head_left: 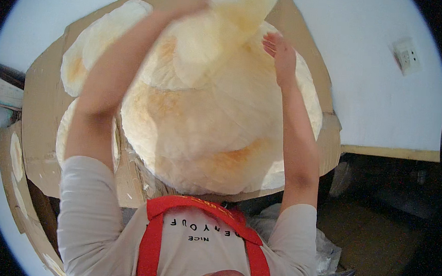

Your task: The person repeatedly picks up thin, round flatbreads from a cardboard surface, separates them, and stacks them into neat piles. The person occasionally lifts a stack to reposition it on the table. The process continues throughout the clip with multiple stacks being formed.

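Note:
A large, thin, pale flatbread (pixel 247 12) with a yellowish tint is raised at the top of the view, blurred by motion. My left hand (pixel 201 1), also blurred, is at its left edge and appears to grip it, though the fingertips are hidden. My right hand (pixel 279 48) is just right of the raised sheet, over the pile's far right side; its fingers are a little apart and hold nothing I can see. Below both hands lies a broad overlapping pile of round flatbreads (pixel 206 125) with browned patches.
Brown cardboard (pixel 42 119) lies under the pile. More flatbreads (pixel 101 41) rest at the left, partly behind my left arm. A white wall (pixel 368 90) with a power socket (pixel 407 57) is at the right. A clear plastic bag (pixel 326 250) sits low at the right.

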`<state>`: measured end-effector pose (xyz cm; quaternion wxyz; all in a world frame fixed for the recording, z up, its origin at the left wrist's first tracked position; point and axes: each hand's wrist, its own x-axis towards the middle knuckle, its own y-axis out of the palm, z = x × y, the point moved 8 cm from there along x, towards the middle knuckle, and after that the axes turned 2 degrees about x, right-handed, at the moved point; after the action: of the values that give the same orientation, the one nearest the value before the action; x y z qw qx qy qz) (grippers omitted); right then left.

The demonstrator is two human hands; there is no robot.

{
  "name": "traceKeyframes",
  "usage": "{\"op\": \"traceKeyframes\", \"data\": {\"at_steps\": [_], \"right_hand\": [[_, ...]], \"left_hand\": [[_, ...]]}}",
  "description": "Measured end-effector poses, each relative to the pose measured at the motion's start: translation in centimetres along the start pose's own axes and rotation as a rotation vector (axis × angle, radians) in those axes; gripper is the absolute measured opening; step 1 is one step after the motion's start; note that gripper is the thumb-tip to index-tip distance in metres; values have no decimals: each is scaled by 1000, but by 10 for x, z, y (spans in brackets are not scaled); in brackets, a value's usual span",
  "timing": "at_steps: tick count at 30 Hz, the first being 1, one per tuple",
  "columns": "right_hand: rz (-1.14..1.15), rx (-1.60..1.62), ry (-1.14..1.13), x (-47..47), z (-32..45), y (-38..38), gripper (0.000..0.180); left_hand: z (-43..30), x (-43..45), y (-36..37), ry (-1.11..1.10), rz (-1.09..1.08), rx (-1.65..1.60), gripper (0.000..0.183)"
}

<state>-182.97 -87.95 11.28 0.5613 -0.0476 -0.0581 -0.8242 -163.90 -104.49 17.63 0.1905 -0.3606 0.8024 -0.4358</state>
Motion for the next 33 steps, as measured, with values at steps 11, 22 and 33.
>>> {"op": "traceKeyframes", "data": {"at_steps": [11, 22, 33], "right_hand": [[295, -1231, -103, -32, -61, 45, 56], [-442, -587, 275, -132, -64, -99, 41], [-653, -78, 625, -150, -81, -145, 48]], "left_hand": [[80, -167, -350, 23, -835, 595, 13], [404, -322, -78, -719, -234, 444, 27], [333, -249, -309, -494, -857, 938, 29]]}}
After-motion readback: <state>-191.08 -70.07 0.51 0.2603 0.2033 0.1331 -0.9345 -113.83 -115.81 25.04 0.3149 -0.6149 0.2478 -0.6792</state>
